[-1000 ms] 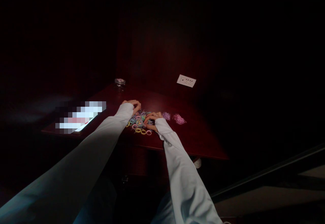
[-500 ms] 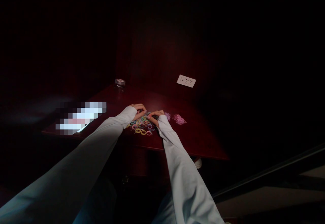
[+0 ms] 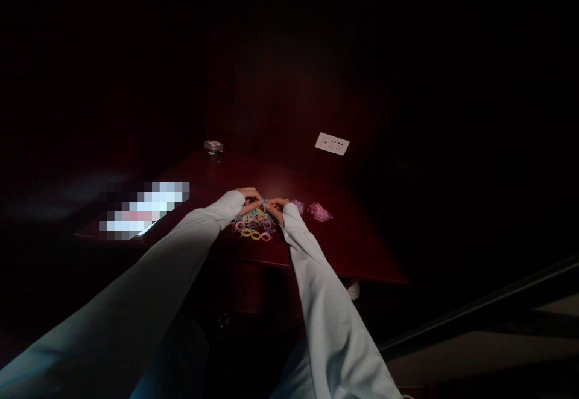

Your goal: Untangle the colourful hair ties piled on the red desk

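A pile of hair ties (image 3: 256, 235) in yellow, pink, purple, blue and green lies on the dark red table (image 3: 353, 254). Over the far side of this pile my left hand (image 3: 251, 197) is closed, thumb and fingers pinched together. My right hand (image 3: 277, 204) faces it, also in a pinch, with the fingertips of both hands almost meeting. Between them shows a small pale bluish hair tie (image 3: 265, 203), held by both hands; its exact shape is too small and dim to make out. Long pale sleeves cover both arms.
Right of my hands lies a bundle of pink-purple bands (image 3: 320, 212), with a smaller purple clump (image 3: 298, 207) beside it. A clear lidded jar (image 3: 213, 150) stands at the back left. A bright blurred-out screen (image 3: 149, 209) is at the left. A white socket plate (image 3: 332, 143) is on the back panel.
My hands have drawn closer together; the left has moved slightly right and its fingers now pinch the pale hair tie with the right. The visible pile shifted slightly at its left side.
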`<state>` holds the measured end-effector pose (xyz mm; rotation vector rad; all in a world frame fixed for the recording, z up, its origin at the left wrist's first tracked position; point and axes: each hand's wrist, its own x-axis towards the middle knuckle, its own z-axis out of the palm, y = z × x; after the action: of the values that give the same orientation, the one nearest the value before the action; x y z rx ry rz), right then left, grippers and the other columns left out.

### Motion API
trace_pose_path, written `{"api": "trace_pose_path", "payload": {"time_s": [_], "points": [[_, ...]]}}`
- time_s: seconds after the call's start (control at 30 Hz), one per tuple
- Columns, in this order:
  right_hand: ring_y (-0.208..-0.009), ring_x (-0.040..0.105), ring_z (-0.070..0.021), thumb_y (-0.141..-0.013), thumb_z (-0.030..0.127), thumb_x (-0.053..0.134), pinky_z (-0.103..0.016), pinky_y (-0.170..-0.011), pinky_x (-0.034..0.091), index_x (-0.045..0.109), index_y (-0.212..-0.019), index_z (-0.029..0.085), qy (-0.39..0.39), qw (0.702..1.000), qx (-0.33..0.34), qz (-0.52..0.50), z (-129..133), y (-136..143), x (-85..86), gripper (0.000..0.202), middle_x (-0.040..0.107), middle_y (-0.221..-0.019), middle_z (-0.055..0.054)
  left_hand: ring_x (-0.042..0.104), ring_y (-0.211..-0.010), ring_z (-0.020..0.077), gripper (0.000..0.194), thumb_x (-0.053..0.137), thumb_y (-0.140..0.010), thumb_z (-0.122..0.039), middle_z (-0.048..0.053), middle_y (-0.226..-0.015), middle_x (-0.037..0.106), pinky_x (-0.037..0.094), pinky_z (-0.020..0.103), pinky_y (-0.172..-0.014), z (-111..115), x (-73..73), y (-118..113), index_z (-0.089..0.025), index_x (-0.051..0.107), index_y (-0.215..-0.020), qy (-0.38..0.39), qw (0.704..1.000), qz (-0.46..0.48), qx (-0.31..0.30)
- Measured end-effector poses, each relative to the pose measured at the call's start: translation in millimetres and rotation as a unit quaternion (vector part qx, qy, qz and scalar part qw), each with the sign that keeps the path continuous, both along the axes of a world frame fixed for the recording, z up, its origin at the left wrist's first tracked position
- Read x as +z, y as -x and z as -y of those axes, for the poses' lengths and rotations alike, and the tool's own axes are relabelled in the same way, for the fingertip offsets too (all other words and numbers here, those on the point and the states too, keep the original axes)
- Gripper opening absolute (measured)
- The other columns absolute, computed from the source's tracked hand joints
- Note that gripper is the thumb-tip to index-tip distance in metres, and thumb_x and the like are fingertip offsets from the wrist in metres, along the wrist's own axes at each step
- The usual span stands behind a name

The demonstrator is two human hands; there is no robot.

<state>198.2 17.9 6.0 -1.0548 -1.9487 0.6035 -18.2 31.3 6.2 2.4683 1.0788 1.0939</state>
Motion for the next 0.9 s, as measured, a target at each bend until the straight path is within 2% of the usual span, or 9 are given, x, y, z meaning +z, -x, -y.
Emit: {"api": "trace_pose_path", "payload": {"time_s": [0.1,0.27,0.4,0.57,0.73,0.9], "points": [[-0.081,0.060,-0.0171,-0.089,0.060,0.063,-0.029,-0.081,0.048,0.077,-0.086,0.023,-0.013,1.000,-0.014,0.018,-2,-2,-1.6,0.040,0.073,-0.082,-0.002,0.054,-0.064,0.0143,0.033,0.051,-0.095,-0.046,0.002,-0.086,0.067,0.044,0.027,-0.063,-4,-4.6,0,-0.023,0.074,-0.091,-0.004,1.000,0.002,0.009],[-0.081,0.061,-0.0179,-0.091,0.063,0.058,-0.030,-0.082,0.048,0.077,-0.088,0.022,-0.011,1.000,-0.006,0.015,-5,-3,-4.4,0.045,0.074,-0.083,-0.003,0.056,-0.069,0.0167,0.038,0.047,-0.096,-0.046,0.004,-0.087,0.070,0.043,0.029,-0.066,-11,-11.2,1,-0.022,0.076,-0.091,-0.003,0.999,0.005,0.035],[-0.082,0.064,-0.0186,-0.096,0.063,0.051,-0.031,-0.088,0.047,0.078,-0.091,0.024,-0.018,0.999,-0.005,0.026,-12,-2,-9.4,0.048,0.076,-0.086,-0.003,0.059,-0.073,0.0171,0.039,0.045,-0.097,-0.046,0.004,-0.090,0.073,0.044,0.029,-0.071,-8,-9.5,2,-0.023,0.076,-0.091,-0.010,0.999,-0.005,0.054],[-0.087,0.065,-0.0181,-0.104,0.055,0.038,-0.033,-0.098,0.042,0.079,-0.094,0.027,-0.044,0.997,-0.041,0.054,-17,-2,-14.8,0.051,0.075,-0.086,-0.001,0.065,-0.085,0.0194,0.034,0.048,-0.096,-0.043,0.004,-0.094,0.075,0.043,0.032,-0.082,-7,-4.5,4,-0.023,0.075,-0.090,-0.018,0.996,-0.033,0.084],[-0.099,0.058,-0.0191,-0.106,0.049,0.041,-0.032,-0.097,0.037,0.079,-0.093,0.027,-0.088,0.984,-0.080,0.133,-5,-4,-7.0,0.045,0.075,-0.095,-0.002,0.064,-0.087,0.0194,0.035,0.051,-0.095,-0.048,0.003,-0.092,0.074,0.042,0.032,-0.082,-7,-3.4,5,-0.023,0.074,-0.089,-0.011,0.995,-0.063,0.078],[-0.104,0.054,-0.0199,-0.104,0.044,0.051,-0.033,-0.097,0.032,0.077,-0.092,0.025,-0.098,0.973,-0.112,0.178,6,-4,2.1,0.034,0.074,-0.097,-0.003,0.064,-0.098,0.0214,0.036,0.061,-0.089,-0.057,0.002,-0.099,0.075,0.041,0.033,-0.089,-6,-3.6,6,-0.024,0.075,-0.091,-0.016,0.995,-0.076,0.066]]}}
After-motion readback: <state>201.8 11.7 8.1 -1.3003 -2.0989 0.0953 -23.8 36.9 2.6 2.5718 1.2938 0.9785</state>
